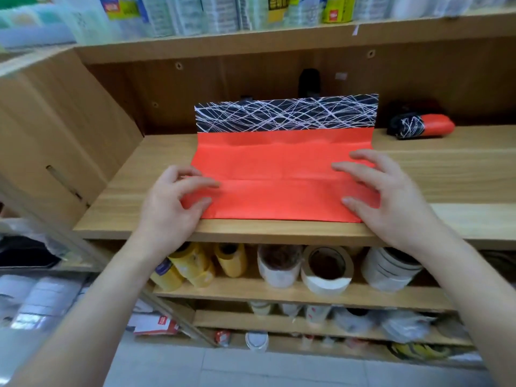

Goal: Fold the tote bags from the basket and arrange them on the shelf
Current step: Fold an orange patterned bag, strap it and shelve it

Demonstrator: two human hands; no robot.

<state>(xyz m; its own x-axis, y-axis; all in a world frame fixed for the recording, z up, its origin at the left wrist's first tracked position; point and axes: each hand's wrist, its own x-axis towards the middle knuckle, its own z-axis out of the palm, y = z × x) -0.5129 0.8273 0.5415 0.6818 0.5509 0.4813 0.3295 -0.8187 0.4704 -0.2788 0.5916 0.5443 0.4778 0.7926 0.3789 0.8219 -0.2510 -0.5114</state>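
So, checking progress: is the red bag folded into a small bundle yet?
No, the red bag lies spread wide across the shelf.

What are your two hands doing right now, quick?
Left hand: open, bent fingers pressing the flat red fabric tote bag with a black-and-white scribbled band.
Right hand: open, fingers spread, resting on the same bag.

Wooden shelf (446,174), light grain, with a back panel and a side wall on the left. One red tote bag (279,174) lies flat at centre, its near edge close to the front lip; its black-and-white patterned band stands up at the far end. A rolled bag (421,125) of the same colours lies at right rear, well apart. A black object (308,82), unidentifiable, stands against the back panel.
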